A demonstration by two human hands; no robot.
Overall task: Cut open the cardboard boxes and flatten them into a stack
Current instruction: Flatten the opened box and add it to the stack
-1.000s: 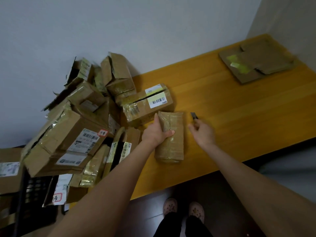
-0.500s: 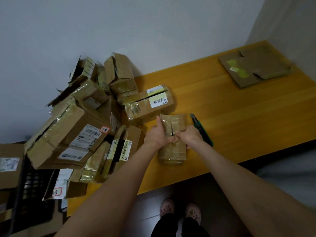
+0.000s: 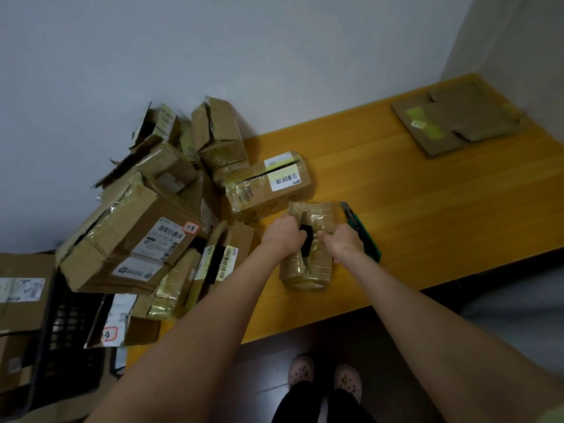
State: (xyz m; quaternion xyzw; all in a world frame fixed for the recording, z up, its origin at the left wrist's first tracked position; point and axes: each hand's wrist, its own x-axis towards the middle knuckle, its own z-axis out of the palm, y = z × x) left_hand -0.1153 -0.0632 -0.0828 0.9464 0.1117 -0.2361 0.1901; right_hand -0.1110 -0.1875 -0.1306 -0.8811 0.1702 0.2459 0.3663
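Two flaps need parting evenly: with your left grip (image 3: 285, 236) and right grip (image 3: 343, 243) each curled tight on one edge of the slit in the small taped box (image 3: 308, 271), which sits just left of the green knife (image 3: 364, 238), pull outward while pressing it down.

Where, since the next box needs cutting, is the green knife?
Head view: the green knife lies on the wooden table, just right of the right hand and the small taped box it grips.
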